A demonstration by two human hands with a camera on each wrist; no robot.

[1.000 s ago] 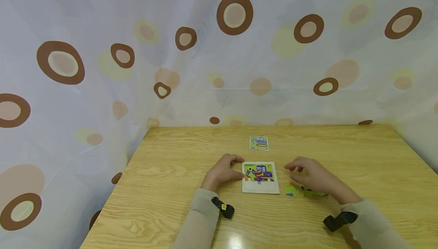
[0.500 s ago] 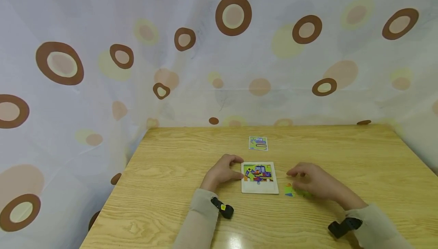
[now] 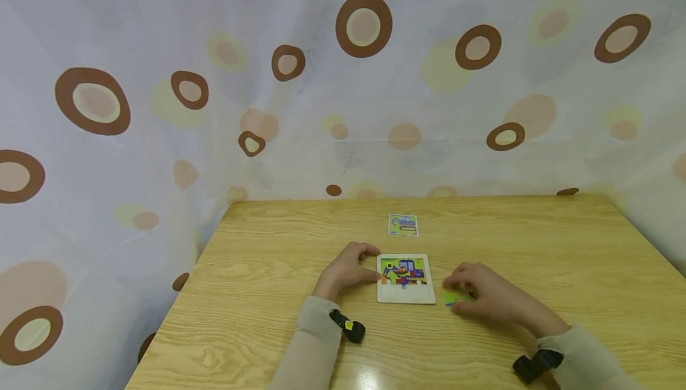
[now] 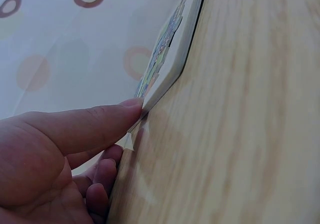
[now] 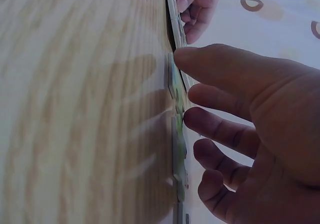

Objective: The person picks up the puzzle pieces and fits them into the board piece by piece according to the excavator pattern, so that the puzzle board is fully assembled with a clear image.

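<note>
A white puzzle tray [image 3: 405, 296] lies flat on the table, its upper part filled with pieces picturing a purple and yellow digger; its lower strip is bare white. With thumb and forefinger, my left hand [image 3: 347, 270] holds the tray's left edge; in the left wrist view the thumb presses on its corner. To the right of the tray lies a small green puzzle piece [image 3: 451, 298]. My right hand [image 3: 486, 295] is over it, thumb and forefinger at opposite sides, other fingers loosely bent. More green pieces [image 5: 179, 154] lie under that hand, mostly hidden in the head view.
Behind the tray lies a small picture card [image 3: 403, 225] of the same digger. The wooden table [image 3: 257, 283] meets a spotted cloth [image 3: 300, 140] at its back and along its left side. Each wrist carries a black camera [image 3: 351, 327].
My right hand has lowered toward the near side and then moved left, bringing thumb and forefinger about the green piece. My left hand stays on the tray, which has not moved.
</note>
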